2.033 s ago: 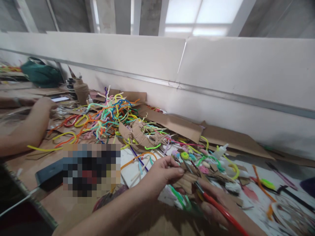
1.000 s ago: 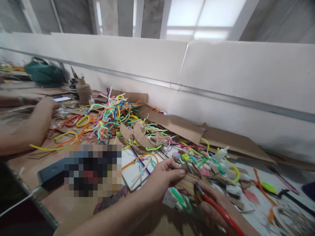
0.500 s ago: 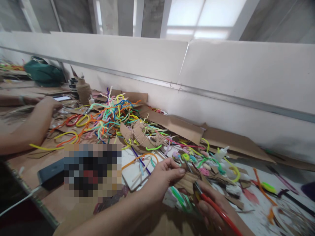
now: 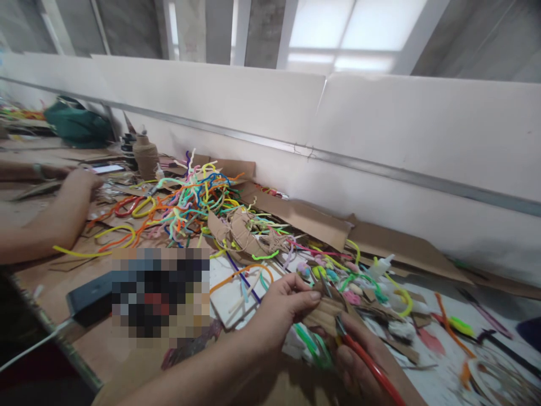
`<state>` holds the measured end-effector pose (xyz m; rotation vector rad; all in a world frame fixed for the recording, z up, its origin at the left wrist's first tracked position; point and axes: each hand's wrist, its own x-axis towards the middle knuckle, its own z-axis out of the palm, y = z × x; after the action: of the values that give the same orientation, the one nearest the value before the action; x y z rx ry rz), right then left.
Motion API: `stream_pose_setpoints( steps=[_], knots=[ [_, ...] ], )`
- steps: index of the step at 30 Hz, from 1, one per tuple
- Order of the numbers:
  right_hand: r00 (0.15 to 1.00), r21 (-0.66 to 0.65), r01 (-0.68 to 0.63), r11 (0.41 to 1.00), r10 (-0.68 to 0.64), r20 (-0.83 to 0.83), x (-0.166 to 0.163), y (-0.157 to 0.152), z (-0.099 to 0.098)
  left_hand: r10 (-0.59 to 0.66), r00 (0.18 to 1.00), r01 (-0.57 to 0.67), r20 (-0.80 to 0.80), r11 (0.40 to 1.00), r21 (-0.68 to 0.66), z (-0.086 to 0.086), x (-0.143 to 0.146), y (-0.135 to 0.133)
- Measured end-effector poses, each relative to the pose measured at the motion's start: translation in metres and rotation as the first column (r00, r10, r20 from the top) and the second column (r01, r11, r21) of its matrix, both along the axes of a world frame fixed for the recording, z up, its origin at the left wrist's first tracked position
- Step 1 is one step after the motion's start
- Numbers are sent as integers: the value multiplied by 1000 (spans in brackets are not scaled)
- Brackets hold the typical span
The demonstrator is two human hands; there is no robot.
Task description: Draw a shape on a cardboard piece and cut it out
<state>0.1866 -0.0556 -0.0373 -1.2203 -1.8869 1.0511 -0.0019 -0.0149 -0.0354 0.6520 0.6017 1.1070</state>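
My left hand (image 4: 285, 307) pinches a small brown piece of cardboard (image 4: 323, 316) between thumb and fingers. In my right hand (image 4: 359, 361) is a pair of scissors (image 4: 369, 361) with a red handle. Their metal blades point away from me and lie at the cardboard; whether they are parted there is hard to make out. Bright green pipe cleaners (image 4: 306, 341) lie under my hands. Just beyond them are small coloured pieces and a white glue bottle (image 4: 380, 265).
A tangled heap of pipe cleaners (image 4: 198, 197) fills the middle, beside a twine-wrapped cardboard crescent (image 4: 247, 234). Cardboard sheets (image 4: 300, 211) lie along the white partition (image 4: 203, 93). At left are another person's arm (image 4: 54, 206), scissors (image 4: 143, 207), a twine spool (image 4: 146, 158) and a dark box (image 4: 91, 299).
The scissors in my right hand have shifted slightly left at the handle. My left hand keeps its hold on the cardboard. The other person's hand has moved a little.
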Motion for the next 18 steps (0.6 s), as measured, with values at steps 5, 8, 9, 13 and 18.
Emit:
stream_pose_setpoints(
  steps=[5, 8, 9, 13, 18],
  knots=[
    [995, 43, -3, 999, -1, 98, 4, 3, 0, -7, 1000, 7, -4, 1000, 5, -2, 0, -1],
    [993, 75, 0, 997, -9, 114, 6, 1, 0, -10, 1000, 10, 9, 1000, -4, -3, 1, -1],
    [993, 82, 16, 997, -25, 112, 5, 0, 0, -9, 1000, 9, 9, 1000, -7, -3, 1, -1],
    [995, 107, 60, 992, -69, 76, 0, -5, 5, -6, 1000, 6, -6, 1000, -6, -3, 1, -1],
    [995, 86, 69, 994, -76, 72, -4, -7, 4, -7, 1000, 7, 11, 1000, -4, -2, 0, -1]
  ],
)
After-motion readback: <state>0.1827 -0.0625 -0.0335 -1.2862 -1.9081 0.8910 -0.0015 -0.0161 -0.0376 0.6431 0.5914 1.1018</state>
